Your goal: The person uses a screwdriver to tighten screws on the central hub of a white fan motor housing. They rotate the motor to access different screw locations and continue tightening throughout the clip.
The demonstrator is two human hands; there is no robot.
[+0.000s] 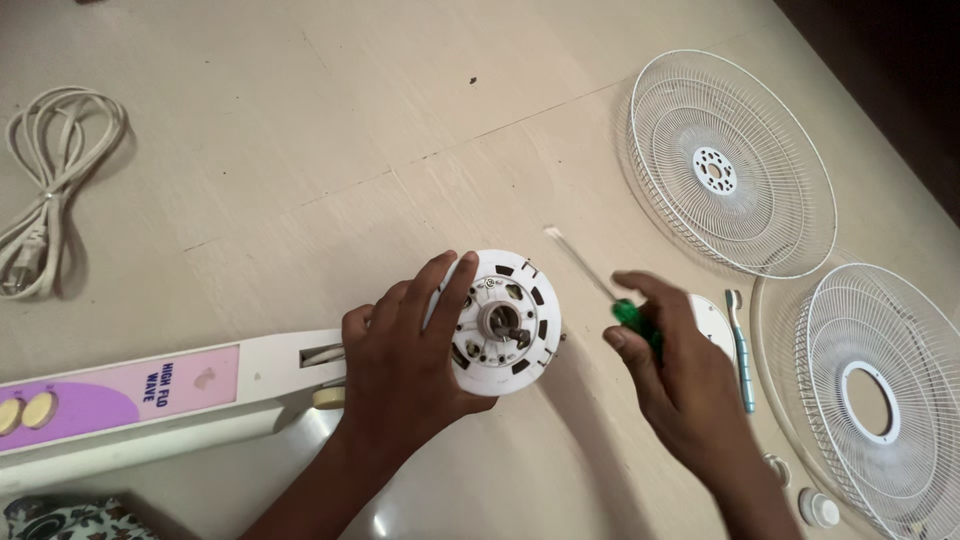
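- Left hand: fingers spread, gripping white fan motor housing.
- Right hand: fingers pinching green-handled screwdriver, its tip clear of the housing.
- Two wire guards lie at right.

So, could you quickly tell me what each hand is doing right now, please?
Left hand: closed around the fan motor.
Right hand: closed on the screwdriver.

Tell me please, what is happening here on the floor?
A person works on a dismantled fan. The left hand grips the white motor housing, its shaft facing up. The right hand holds a green-handled screwdriver, its tip raised off the floor. Two white wire grilles lie to the right, a coiled cord far left.
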